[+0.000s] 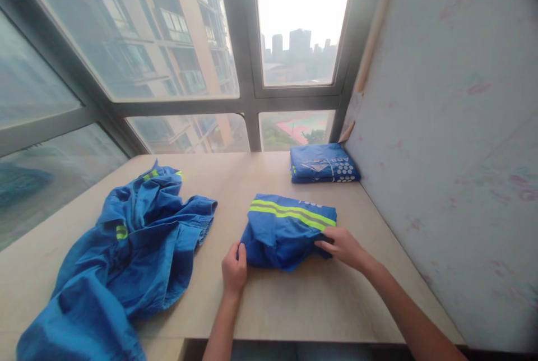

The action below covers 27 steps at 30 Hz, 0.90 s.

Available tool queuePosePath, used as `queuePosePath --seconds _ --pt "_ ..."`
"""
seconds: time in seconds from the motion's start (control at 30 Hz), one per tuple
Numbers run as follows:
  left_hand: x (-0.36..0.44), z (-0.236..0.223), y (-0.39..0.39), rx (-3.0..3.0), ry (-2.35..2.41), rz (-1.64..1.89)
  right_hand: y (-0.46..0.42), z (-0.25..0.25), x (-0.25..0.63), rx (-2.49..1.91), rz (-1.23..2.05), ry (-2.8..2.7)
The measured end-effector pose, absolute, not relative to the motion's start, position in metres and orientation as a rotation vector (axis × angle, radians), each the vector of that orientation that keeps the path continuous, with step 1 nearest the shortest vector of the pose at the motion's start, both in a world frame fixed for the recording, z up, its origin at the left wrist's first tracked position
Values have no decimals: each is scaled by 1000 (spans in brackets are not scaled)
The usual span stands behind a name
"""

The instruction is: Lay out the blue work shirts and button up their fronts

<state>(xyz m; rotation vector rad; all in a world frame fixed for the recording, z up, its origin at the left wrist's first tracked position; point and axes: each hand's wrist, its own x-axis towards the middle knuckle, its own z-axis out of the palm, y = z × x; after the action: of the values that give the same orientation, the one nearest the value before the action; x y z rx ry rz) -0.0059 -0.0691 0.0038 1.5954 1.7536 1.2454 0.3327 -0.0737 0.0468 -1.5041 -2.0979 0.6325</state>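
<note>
A blue work jacket (281, 237), folded into a bundle with a yellow-green and grey reflective stripe across it, lies on the table in front of me. My left hand (234, 271) grips its left edge, thumb on top and fingers curled beneath. At the right side, my right hand (342, 246) pinches the cloth just below the stripe. White print peeks out along the bundle's far edge. The fingertips of both hands are partly hidden by fabric.
To the left, a crumpled blue garment (138, 249) with reflective bands spreads over the table's front edge. A neatly folded blue garment (321, 165) with white print sits at the back right, near the patterned wall (462, 153). Windows (302, 19) rise behind the pale table (235, 181).
</note>
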Motion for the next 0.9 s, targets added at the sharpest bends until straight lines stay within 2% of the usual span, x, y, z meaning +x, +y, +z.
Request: queuePosePath --seconds 0.17,0.27,0.4,0.57,0.67,0.77,0.83,0.9 --pt "-29 -5 -101 1604 1900 1165 -63 109 318 -1314 974 -2012" --pt "-45 -6 -120 1677 1937 1066 -37 133 315 -1323 1170 -1573" --pt "-65 0 -133 1769 1950 1086 15 144 319 -1264 1101 -960" --pt "-78 7 -136 1683 1936 1159 21 104 315 -1403 913 -1139" --pt "-75 15 -131 1460 1883 1065 -10 59 317 -1623 716 -1362" --pt "-68 27 -117 1345 1761 919 -45 18 329 -1834 545 -1332" --pt "-61 36 -105 1373 1670 794 -62 1 336 -1929 618 -1152" --pt "-51 43 -94 1418 1578 724 -71 -5 337 -1909 837 -976"
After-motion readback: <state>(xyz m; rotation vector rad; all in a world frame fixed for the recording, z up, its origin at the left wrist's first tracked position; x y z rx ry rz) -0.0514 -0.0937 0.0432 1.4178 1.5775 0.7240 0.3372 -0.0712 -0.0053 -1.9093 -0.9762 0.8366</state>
